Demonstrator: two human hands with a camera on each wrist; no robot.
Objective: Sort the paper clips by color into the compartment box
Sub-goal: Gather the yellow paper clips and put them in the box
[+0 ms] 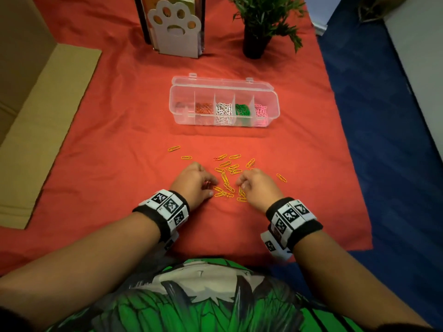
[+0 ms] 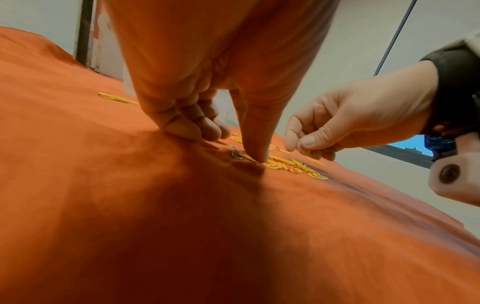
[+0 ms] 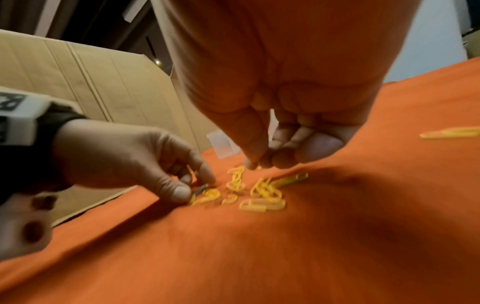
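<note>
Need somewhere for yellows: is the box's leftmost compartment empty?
Cannot tell: the compartment box shows a faint dark-reddish smudge in its leftmost compartment.

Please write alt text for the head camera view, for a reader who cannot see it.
Two hands, left hand and right hand, pick at yellow paper clips scattered on a red cloth. Behind them, an open clear compartment box holds sorted orange, white, green and pink clips.

One clear compartment box (image 1: 224,101), five compartments, all holding clips: dark red, orange-red, white, green, pink. Loose yellow paper clips (image 1: 226,174) on red cloth (image 1: 119,130): roughly two dozen, exact count unclear. Two hands. One potted plant (image 1: 260,22). One paw-shaped holder (image 1: 174,29).
</note>
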